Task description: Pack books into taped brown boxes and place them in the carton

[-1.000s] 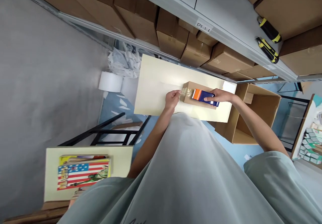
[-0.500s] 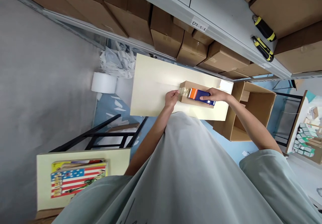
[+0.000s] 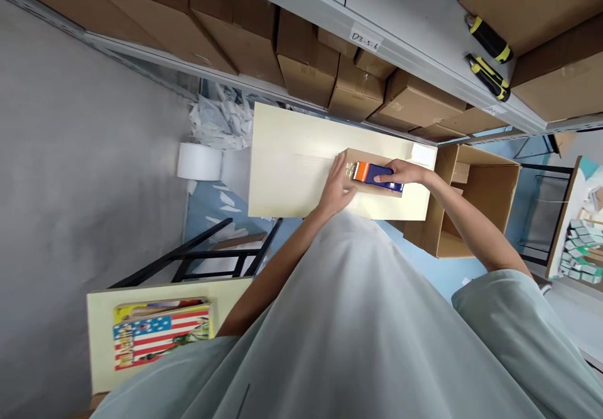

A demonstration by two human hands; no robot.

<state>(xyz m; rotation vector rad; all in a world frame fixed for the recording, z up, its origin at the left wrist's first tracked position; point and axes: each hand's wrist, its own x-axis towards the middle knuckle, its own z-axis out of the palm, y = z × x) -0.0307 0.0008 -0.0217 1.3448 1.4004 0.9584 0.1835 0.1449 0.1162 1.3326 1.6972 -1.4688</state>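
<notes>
You are wearing a loose, pale grey-green shirt; its short, wide sleeves are leaving your forearms bare, and a thin dark line is marking its softly creased front.

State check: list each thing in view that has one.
Left hand: open, at the small box's left end
Right hand: closed around tape dispenser
Tape dispenser: held, at box top
Small box: on the table
Large carton: open
Magazines: piled, closed
</notes>
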